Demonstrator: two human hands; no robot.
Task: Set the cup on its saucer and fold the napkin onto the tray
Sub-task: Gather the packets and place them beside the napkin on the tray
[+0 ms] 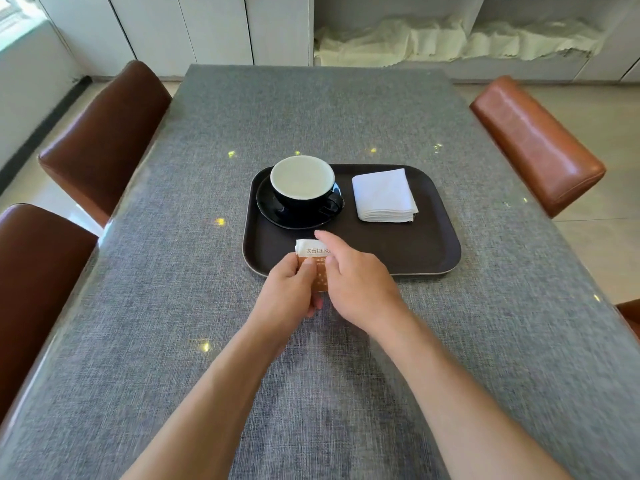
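Note:
A black cup with a white inside stands upright on its black saucer, at the left of a dark brown tray. A white napkin, folded square, lies on the tray's right half. Over the tray's near edge, my left hand pinches a small white-and-orange sugar packet. My right hand is beside it, thumb and fingers on the same packet, index finger stretched toward the saucer.
The grey cloth-covered table has brown leather chairs on the left and another chair on the right. White cabinets and a shelf with crumpled cloth stand beyond the far edge.

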